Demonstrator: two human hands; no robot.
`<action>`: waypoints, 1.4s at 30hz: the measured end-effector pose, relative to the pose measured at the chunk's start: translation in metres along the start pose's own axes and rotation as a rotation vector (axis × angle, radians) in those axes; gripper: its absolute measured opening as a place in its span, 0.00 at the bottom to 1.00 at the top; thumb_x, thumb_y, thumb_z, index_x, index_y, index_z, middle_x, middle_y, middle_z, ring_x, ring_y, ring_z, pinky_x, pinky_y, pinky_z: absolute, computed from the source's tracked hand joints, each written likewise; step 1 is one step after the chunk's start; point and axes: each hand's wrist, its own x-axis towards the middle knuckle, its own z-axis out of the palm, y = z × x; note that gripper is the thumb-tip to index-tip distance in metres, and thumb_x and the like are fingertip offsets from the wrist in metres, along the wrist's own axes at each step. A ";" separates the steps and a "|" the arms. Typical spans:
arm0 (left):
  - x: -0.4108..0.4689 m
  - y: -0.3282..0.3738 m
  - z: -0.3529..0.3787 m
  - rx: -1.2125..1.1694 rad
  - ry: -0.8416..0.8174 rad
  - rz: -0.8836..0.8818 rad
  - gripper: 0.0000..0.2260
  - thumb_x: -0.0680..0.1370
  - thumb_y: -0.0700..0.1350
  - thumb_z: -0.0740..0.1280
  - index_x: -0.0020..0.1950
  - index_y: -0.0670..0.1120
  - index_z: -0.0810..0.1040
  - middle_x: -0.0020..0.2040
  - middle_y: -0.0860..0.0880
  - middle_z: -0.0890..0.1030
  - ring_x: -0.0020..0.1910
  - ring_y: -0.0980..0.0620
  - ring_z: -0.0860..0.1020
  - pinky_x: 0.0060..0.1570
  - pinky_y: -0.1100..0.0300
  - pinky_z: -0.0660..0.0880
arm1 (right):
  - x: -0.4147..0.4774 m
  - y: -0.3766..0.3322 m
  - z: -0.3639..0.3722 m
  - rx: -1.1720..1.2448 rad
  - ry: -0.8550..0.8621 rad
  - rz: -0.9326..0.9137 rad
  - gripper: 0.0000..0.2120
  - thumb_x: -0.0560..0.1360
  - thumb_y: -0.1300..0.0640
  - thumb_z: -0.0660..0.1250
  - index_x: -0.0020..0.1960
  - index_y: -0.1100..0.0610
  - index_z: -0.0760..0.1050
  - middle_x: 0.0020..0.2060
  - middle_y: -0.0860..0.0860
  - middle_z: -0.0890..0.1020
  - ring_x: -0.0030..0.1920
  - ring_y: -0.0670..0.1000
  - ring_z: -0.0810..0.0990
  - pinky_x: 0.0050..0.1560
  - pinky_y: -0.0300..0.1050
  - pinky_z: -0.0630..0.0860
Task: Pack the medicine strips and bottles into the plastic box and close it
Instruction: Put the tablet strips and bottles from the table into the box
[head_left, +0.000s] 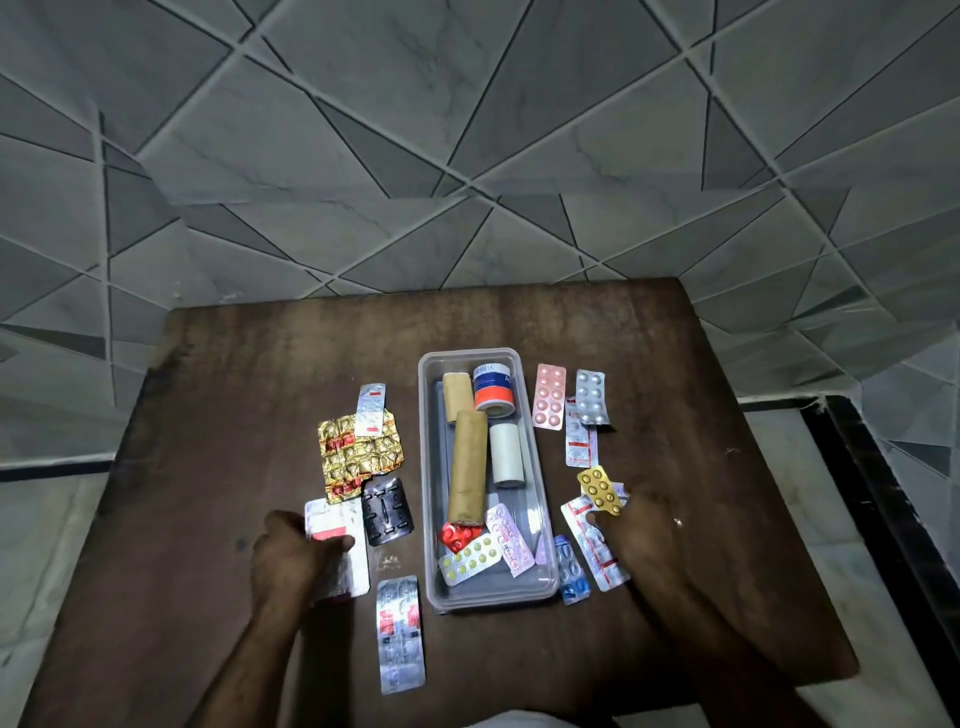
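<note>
Both bare forearms reach forward from the near edge, one on each side of the plastic box (488, 483). The left hand (291, 556), left of the box's near end, lies knuckles up, its grip curled and thumb pressed flat. The right hand (647, 530), right of that end, is palm down, fingers bent downward.

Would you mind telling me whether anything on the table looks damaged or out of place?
The gold foil strip left of the plastic box looks crumpled and ragged at its edges, with a small silver strip lying across its top corner. A blue strip leans against the box's right wall rather than lying flat. Nothing looks spilled.
</note>
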 end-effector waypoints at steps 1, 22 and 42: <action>0.016 -0.015 0.003 -0.031 -0.014 -0.003 0.32 0.48 0.61 0.81 0.44 0.48 0.77 0.36 0.45 0.84 0.34 0.44 0.84 0.33 0.46 0.82 | -0.001 -0.003 -0.001 0.026 0.004 0.004 0.24 0.64 0.48 0.76 0.54 0.58 0.74 0.52 0.57 0.82 0.51 0.58 0.81 0.54 0.52 0.77; -0.059 0.029 -0.053 -0.463 -0.140 -0.033 0.05 0.79 0.35 0.63 0.48 0.40 0.78 0.42 0.39 0.82 0.37 0.42 0.81 0.34 0.54 0.79 | -0.029 -0.012 0.004 0.150 -0.008 0.022 0.23 0.63 0.54 0.77 0.52 0.54 0.69 0.50 0.54 0.82 0.49 0.57 0.81 0.49 0.48 0.76; -0.120 0.117 -0.046 -0.605 -0.308 0.232 0.07 0.79 0.35 0.64 0.50 0.43 0.81 0.42 0.45 0.86 0.38 0.49 0.84 0.34 0.59 0.80 | -0.043 -0.076 -0.047 0.686 -0.084 -0.086 0.10 0.66 0.64 0.76 0.45 0.56 0.79 0.38 0.55 0.86 0.39 0.56 0.85 0.44 0.53 0.81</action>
